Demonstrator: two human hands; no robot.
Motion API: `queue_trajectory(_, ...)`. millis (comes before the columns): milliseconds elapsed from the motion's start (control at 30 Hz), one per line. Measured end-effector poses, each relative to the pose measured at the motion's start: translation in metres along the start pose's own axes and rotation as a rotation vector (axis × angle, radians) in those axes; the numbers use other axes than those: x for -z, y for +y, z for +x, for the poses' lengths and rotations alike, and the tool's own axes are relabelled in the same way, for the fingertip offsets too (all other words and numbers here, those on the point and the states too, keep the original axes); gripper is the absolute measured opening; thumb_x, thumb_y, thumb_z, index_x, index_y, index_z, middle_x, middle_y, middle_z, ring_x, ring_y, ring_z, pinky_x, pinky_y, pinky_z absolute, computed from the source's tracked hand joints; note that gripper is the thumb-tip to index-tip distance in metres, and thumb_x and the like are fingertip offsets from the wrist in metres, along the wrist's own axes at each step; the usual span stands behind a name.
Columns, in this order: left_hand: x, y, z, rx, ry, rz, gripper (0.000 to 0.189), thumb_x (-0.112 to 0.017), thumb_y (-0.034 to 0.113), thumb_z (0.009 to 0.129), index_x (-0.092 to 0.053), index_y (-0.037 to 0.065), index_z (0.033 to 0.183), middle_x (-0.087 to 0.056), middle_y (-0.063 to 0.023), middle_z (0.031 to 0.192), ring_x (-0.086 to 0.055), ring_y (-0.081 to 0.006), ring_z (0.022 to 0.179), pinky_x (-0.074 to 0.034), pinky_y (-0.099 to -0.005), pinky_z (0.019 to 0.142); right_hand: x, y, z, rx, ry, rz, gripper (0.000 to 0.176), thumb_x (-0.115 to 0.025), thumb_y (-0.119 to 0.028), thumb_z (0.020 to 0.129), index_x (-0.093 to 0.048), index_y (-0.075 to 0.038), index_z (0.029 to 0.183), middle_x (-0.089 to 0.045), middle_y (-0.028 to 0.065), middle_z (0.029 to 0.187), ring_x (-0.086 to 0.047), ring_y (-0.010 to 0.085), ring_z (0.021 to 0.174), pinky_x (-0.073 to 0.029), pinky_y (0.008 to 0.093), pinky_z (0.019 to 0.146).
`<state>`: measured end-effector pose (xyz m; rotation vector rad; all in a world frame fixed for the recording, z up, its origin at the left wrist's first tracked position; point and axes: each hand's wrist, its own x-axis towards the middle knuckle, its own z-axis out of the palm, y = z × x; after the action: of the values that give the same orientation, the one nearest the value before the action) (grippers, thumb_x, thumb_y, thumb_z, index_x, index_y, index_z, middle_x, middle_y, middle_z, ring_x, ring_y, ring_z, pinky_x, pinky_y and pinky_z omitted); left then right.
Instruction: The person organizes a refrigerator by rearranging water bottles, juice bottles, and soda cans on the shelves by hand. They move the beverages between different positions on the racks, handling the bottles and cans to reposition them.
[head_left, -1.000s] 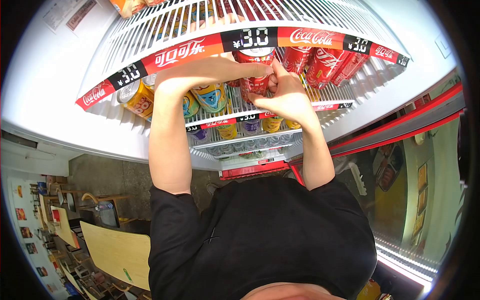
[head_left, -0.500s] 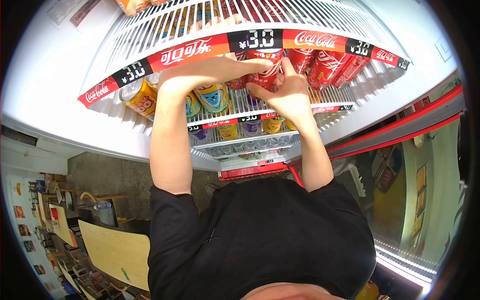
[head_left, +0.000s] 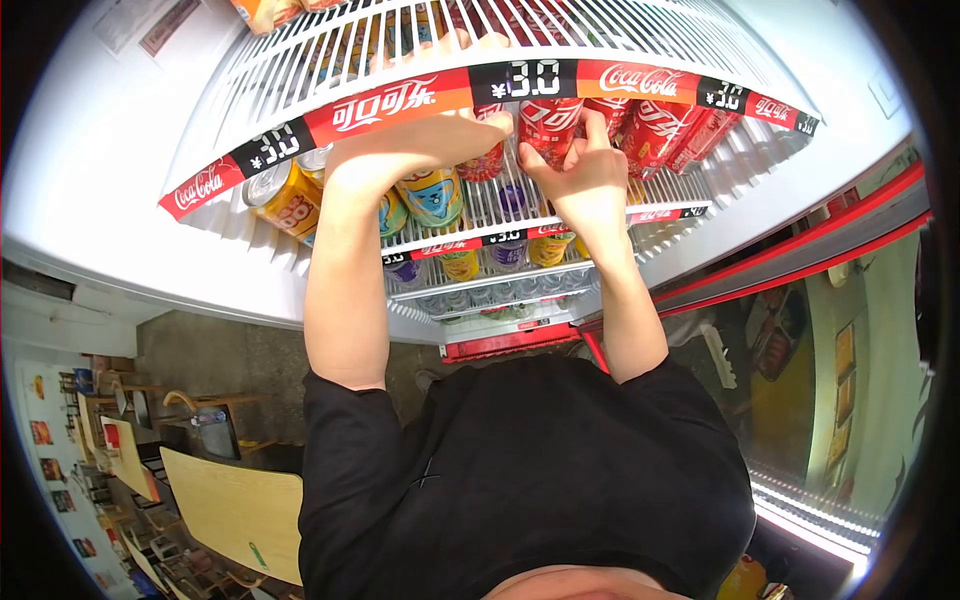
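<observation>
Under the front strip of an upper wire shelf, my right hand (head_left: 588,180) closes round a red Coca-Cola can (head_left: 548,128), thumb on its left side and fingers on its right. My left hand (head_left: 425,140) reaches in beneath the same strip. Its thumb lies across another red can (head_left: 484,165), and its fingers show through the shelf wires, curled beyond the strip. The strip hides the middle of that hand. More red cans (head_left: 657,135) stand to the right. A yellow can with a blue cartoon figure (head_left: 432,195) is below my left wrist.
The price strip (head_left: 400,100) curves close above both hands. Yellow-orange cans (head_left: 285,205) stand at the left of the shelf. Lower shelves hold purple and yellow drinks (head_left: 508,255). An open red-edged door (head_left: 790,260) is on the right; a wooden table (head_left: 235,500) is behind at left.
My hands have moved apart. The can in my right hand has shifted slightly right and turned, while my left thumb has drawn away from it to the left.
</observation>
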<state>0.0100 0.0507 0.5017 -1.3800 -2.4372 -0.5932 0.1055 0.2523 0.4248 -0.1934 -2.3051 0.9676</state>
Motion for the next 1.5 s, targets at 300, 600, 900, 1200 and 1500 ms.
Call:
queue_trajectory(300, 0.000, -0.003, -0.001, -0.004, 0.049, 0.034, 0.035, -0.056, 0.034, 0.101, -0.053, 0.008, 0.125, -0.060, -0.0099, 0.121, -0.059, -0.0240, 0.115, -0.048, -0.0347, 0.099, -0.004, -0.002, -0.003, -0.043, 0.115, 0.119, 0.058, -0.088, -0.018, 0.077, -0.044, 0.000, 0.112, -0.053, 0.0035, 0.060, -0.055, 0.0196, 0.051, -0.045, 0.0353, 0.053)
queue_trajectory(600, -0.003, 0.009, 0.001, -0.033, -0.067, -0.123, 0.035, -0.057, 0.035, 0.101, -0.054, 0.008, 0.123, -0.061, -0.0102, 0.118, -0.060, -0.0244, 0.113, -0.048, -0.0349, 0.098, 0.000, 0.004, -0.006, 0.034, 0.072, 0.085, 0.032, -0.074, -0.017, 0.083, -0.049, -0.005, 0.069, -0.051, 0.0097, 0.051, -0.058, 0.0275, 0.047, -0.047, 0.0389, 0.052)
queue_trajectory(900, -0.003, 0.012, 0.001, -0.042, -0.132, -0.181, 0.035, -0.057, 0.035, 0.101, -0.056, 0.007, 0.121, -0.062, -0.0106, 0.116, -0.061, -0.0249, 0.112, -0.049, -0.0351, 0.098, 0.003, 0.003, -0.007, 0.050, 0.047, 0.044, 0.031, -0.069, -0.015, 0.078, -0.046, -0.004, 0.061, -0.050, 0.0134, 0.050, -0.058, 0.0318, 0.047, -0.047, 0.0419, 0.052)
queue_trajectory(1200, -0.001, 0.000, -0.006, 0.013, 0.157, 0.206, 0.035, -0.058, 0.036, 0.101, -0.057, 0.007, 0.119, -0.063, -0.0109, 0.113, -0.062, -0.0254, 0.110, -0.049, -0.0353, 0.097, 0.002, 0.001, -0.008, 0.039, 0.075, 0.026, 0.029, -0.068, -0.015, 0.078, -0.046, -0.004, 0.061, -0.049, 0.0128, 0.050, -0.056, 0.0319, 0.046, -0.046, 0.0418, 0.052)
queue_trajectory(1500, -0.003, -0.010, -0.007, 0.036, 0.185, 0.378, 0.035, -0.058, 0.037, 0.101, -0.058, 0.007, 0.117, -0.064, -0.0113, 0.111, -0.062, -0.0258, 0.109, -0.050, -0.0355, 0.096, 0.000, 0.004, -0.008, 0.034, 0.075, 0.029, 0.030, -0.068, -0.014, 0.078, -0.046, -0.003, 0.061, -0.048, 0.0120, 0.050, -0.055, 0.0295, 0.046, -0.045, 0.0404, 0.052)
